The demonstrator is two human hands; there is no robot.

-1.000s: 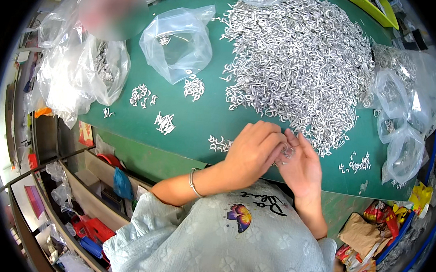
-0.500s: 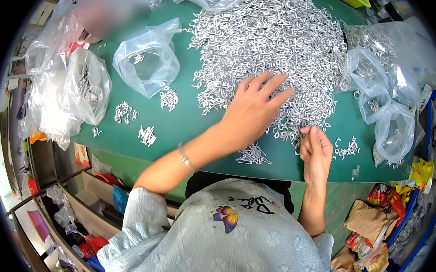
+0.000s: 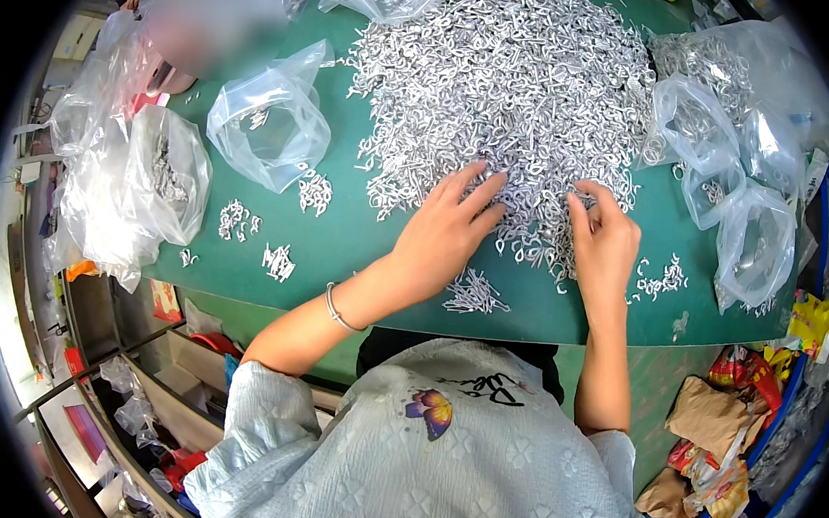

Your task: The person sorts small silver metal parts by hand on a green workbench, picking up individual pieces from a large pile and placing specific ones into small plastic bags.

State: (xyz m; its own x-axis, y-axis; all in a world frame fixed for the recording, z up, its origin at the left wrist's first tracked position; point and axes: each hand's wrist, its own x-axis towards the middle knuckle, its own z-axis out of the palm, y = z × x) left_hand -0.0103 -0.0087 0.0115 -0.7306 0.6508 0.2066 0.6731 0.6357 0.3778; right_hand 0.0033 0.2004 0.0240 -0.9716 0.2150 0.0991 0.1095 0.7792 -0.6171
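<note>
Head view: the left hand (image 3: 449,228) lies flat, fingers spread, on the near edge of the heap of small silver metal hooks (image 3: 507,95) at the middle of the green surface (image 3: 350,242). The right hand (image 3: 605,239), fingers loosely apart, touches the same heap. Clear plastic bags (image 3: 267,125) lie toward the left and right edges.

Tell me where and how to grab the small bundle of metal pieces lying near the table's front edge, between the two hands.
Pinch the small bundle across its narrow width, coming straight down from above. The pieces lie flat on the green table roughly side by side, apart from the big pile, so the gathered middle likely lifts most at once. The left hand is nearest.
</note>
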